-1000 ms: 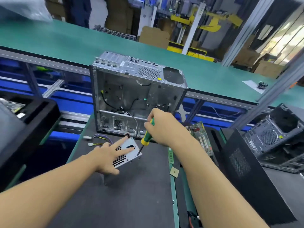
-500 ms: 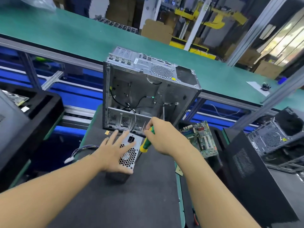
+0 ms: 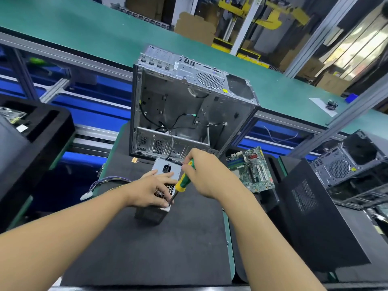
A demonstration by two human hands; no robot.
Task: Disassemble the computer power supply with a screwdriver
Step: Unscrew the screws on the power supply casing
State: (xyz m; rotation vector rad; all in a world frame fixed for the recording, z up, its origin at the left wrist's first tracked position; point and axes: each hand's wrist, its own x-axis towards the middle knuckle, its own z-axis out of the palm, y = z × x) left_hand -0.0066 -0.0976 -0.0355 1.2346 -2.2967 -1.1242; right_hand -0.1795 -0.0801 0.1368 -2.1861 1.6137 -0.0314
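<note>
**Under both hands: a corner screw on the power supply**

Beneath the left hand (image 3: 150, 191), pins the power supply (image 3: 176, 169) on end against the dark worktop (image 3: 147, 248), with fingers laid fairly straight across the perforated top face, curled round nothing. In the right hand (image 3: 201, 171), grips the screwdriver (image 3: 182, 183), with fingers wrapped round the green-and-yellow handle. Slants the shaft down toward the left fingertips, to the near corner of that face. Cannot tell whether the tip sits in a screw head: too small to see.

Looks like an early step: undoing the cover screws, with the housing closed. Calls next for steady downward pressure from the left hand, so as not to tip or spin the box. Calls also for keeping the shaft in line with the screw, turning until free, then shifting to another corner.

Counted:
- One power supply, one screwdriver, two hands at work.
- Left of the left hand, one wire bundle (image 3: 107, 181) trailing from the supply to a white plug.
- Just beyond both hands, one stripped computer case (image 3: 189, 106), open side facing this way.
- Right of the right hand, one green circuit board (image 3: 251, 171).
- Farther right, one black side panel (image 3: 310, 217) and a second open case (image 3: 346, 164).
- No loose screws to be made out.
</note>
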